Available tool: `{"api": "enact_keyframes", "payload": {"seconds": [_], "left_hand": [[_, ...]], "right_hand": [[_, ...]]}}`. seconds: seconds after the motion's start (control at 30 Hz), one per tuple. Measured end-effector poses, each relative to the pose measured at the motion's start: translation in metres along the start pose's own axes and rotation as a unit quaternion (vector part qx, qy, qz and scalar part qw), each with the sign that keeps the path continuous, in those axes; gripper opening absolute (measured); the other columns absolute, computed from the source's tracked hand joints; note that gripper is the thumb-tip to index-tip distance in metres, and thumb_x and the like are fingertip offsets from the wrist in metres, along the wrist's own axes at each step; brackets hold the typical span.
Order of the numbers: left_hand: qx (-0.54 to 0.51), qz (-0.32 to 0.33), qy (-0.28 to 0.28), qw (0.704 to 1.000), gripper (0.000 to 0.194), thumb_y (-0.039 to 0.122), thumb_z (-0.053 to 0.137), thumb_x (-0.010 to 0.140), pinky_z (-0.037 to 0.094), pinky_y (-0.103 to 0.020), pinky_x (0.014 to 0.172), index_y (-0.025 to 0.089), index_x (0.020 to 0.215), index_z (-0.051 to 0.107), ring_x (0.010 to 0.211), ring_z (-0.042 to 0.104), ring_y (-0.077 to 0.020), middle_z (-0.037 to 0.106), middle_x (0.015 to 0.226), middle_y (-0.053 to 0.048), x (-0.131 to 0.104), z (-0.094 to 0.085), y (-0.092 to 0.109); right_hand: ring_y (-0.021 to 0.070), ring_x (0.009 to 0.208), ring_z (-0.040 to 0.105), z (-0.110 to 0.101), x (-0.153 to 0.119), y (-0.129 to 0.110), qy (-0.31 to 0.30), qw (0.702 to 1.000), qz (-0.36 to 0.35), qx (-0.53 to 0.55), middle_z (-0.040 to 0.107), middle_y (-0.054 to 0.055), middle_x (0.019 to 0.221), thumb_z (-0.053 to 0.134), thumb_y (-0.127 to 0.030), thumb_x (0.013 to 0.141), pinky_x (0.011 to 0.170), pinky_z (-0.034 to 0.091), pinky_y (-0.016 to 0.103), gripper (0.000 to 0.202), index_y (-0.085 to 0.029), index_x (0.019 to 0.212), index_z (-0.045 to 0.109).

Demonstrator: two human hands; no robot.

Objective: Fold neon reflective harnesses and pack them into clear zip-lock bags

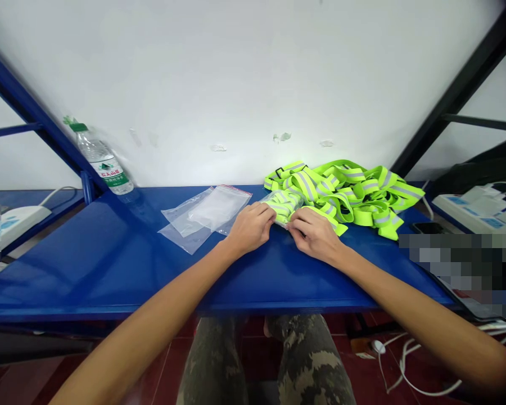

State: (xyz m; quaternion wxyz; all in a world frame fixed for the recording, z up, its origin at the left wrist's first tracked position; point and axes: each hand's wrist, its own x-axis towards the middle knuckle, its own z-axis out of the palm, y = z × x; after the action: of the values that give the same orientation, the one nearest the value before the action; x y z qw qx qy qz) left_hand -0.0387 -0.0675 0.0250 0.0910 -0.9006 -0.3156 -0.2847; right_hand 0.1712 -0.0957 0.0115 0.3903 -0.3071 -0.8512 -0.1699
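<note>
A pale wall [236,79] rises behind a blue tabletop [109,270] that runs the full width of the space before the person. On its right half, against the wall, a tangled heap of fluorescent yellow-green reflective straps [354,188] sprawls beyond the right hand and out past it to the right. To the left lie empty clear zip bags [219,208], fanned over one another, with red lines along their far edge; they sit just beyond the left hand and to its left, so that hand is the nearer to them, as the right is to the straps. A water bottle [105,163] with a green cap stands well apart at the far left, near the blue frame post. Between the heap and the empty bags is the filled clear bag [284,203], packed with folded strap of the same colour; it lies straight ahead of the person, touching or just beside the heap's left edge. The left hand [249,229] and right hand [316,233] meet its near edge from either side, about equally close, each with fingers and thumb drawn narrow in a pinch on the plastic. That edge runs crosswise from hand to hand; the fingers hide too much to tell the bag's long axis.
</note>
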Motion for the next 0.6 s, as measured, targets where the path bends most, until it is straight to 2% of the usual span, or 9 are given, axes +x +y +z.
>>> {"api": "enact_keyframes", "payload": {"seconds": [0.23,0.37,0.6], "left_hand": [[0.018,-0.003,-0.006,1.000,0.017,0.017,0.044,0.095,0.045,-0.034,0.081,0.016,0.093,0.061,0.090,0.055,-0.0210,0.065,0.095,-0.007,0.000,0.000,0.003],[0.011,-0.005,-0.015,1.000,0.014,0.021,0.048,0.095,0.045,-0.035,0.083,0.016,0.094,0.060,0.093,0.054,-0.0217,0.064,0.098,-0.008,0.001,-0.004,-0.001],[-0.006,-0.025,-0.034,0.999,0.009,0.016,0.051,0.092,0.045,-0.035,0.084,0.016,0.090,0.060,0.093,0.055,-0.0221,0.064,0.095,-0.008,0.002,-0.009,-0.009]], "right_hand": [[0.0207,0.080,0.060,0.001,0.001,-0.004,-0.003,1.000,0.001,-0.007,0.068,0.009,0.089,0.056,-0.015,0.091,0.071,0.049,0.034,0.008,-0.017,0.092,0.063],[0.0212,0.082,0.060,0.000,0.001,-0.003,-0.007,1.000,0.004,-0.016,0.068,0.010,0.089,0.053,-0.014,0.093,0.072,0.048,0.035,0.010,-0.017,0.092,0.062],[0.0213,0.080,0.057,-0.003,0.005,-0.006,-0.004,0.999,0.007,-0.044,0.066,0.010,0.088,0.056,-0.016,0.091,0.072,0.047,0.035,0.007,-0.015,0.090,0.063]]}}
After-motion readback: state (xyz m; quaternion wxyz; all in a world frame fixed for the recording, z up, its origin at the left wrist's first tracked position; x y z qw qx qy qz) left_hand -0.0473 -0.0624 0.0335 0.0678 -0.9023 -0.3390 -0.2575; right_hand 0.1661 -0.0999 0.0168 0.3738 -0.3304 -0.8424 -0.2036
